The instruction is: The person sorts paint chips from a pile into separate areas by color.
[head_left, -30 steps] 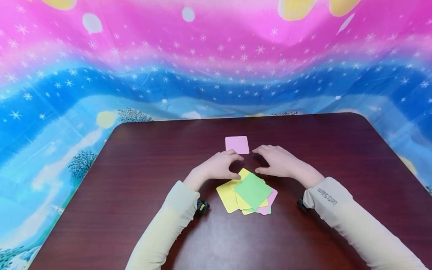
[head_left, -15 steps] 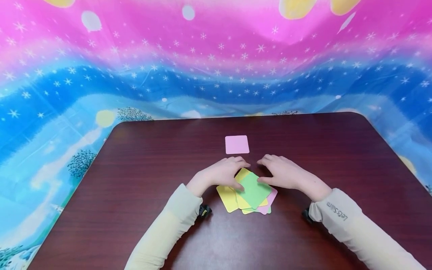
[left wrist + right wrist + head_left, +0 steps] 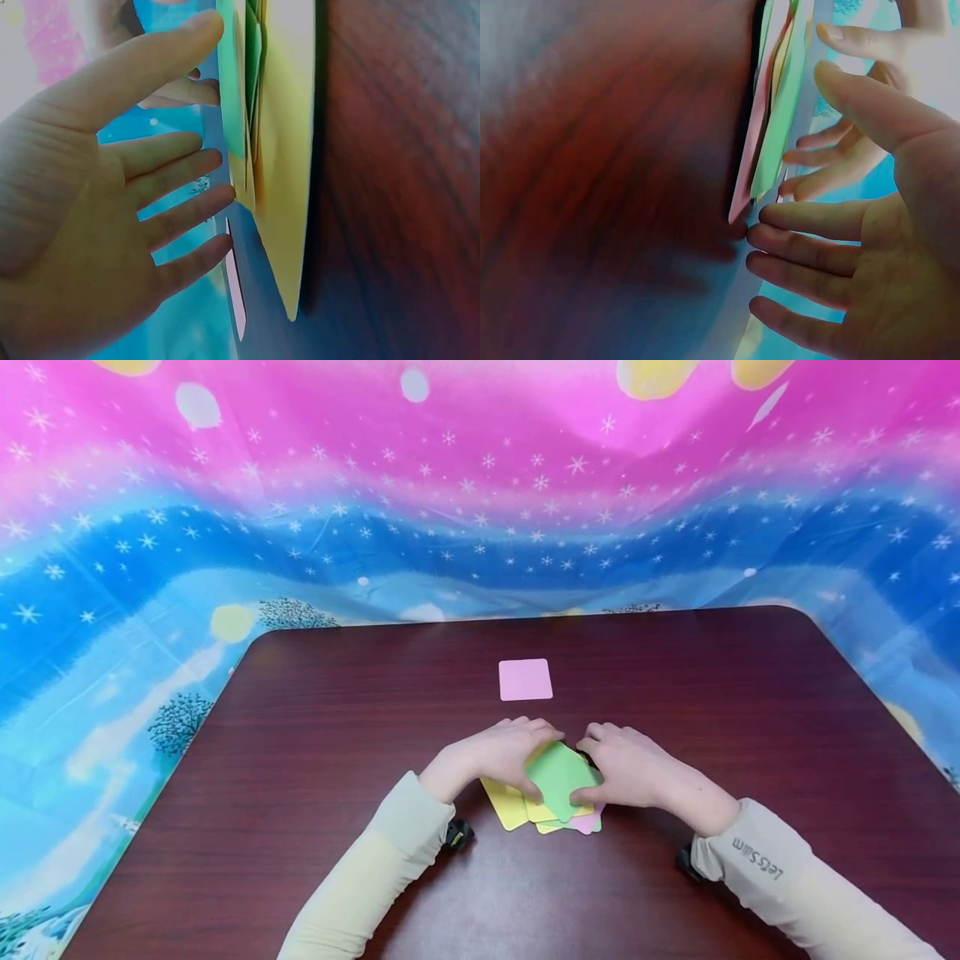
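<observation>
A loose stack of square cards lies on the table, a green card (image 3: 561,781) on top. Yellow cards (image 3: 506,806) stick out at its left, and the corner of a pink card (image 3: 590,822) shows at the lower right. My left hand (image 3: 504,753) is over the stack's left side; in the left wrist view its relaxed fingers reach to the edges of the yellow card (image 3: 285,142) and green card (image 3: 229,97). My right hand (image 3: 632,767) mirrors it on the right, thumb over the green card's edge and fingertips at the table. The hands hide the stack's far corners.
A single pink card (image 3: 525,680) lies flat farther back, beyond the hands. The dark wood table (image 3: 360,677) ends at a rounded far edge, with a colourful patterned cloth (image 3: 420,552) hanging behind it.
Both hands have come back toward the person, from beside the single pink card to over the stack's two sides. The cards have hardly moved.
</observation>
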Tool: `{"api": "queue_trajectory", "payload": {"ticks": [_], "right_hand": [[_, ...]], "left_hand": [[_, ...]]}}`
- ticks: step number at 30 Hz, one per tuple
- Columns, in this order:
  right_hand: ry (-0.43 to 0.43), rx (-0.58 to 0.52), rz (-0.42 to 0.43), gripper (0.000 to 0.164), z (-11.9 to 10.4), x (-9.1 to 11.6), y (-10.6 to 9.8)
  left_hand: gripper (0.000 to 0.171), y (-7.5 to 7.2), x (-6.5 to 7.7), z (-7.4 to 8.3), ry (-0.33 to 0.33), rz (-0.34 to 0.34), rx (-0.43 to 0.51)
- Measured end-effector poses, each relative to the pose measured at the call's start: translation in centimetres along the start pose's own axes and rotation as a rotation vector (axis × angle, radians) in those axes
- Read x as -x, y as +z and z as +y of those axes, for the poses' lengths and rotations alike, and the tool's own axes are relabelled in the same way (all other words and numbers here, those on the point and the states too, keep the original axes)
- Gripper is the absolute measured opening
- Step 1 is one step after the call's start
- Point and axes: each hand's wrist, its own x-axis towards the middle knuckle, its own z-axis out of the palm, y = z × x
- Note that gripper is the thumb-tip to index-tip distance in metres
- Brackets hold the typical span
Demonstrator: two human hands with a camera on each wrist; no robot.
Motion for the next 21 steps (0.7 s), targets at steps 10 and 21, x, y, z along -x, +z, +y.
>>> {"api": "queue_trajectory", "payload": {"ticks": [10,21], "right_hand": [[0.02,0.045,0.027,0.068,-1.1,0.3,0.4],[0.02,0.13,0.061,0.078,-1.8,0.5,0.9]], "left_hand": [[0.081,0.5,-0.3,0.0,0.009,-0.003,-0.037],[0.077,1.1,-0.6,-0.1,-0.019,0.029,-0.044]]}}
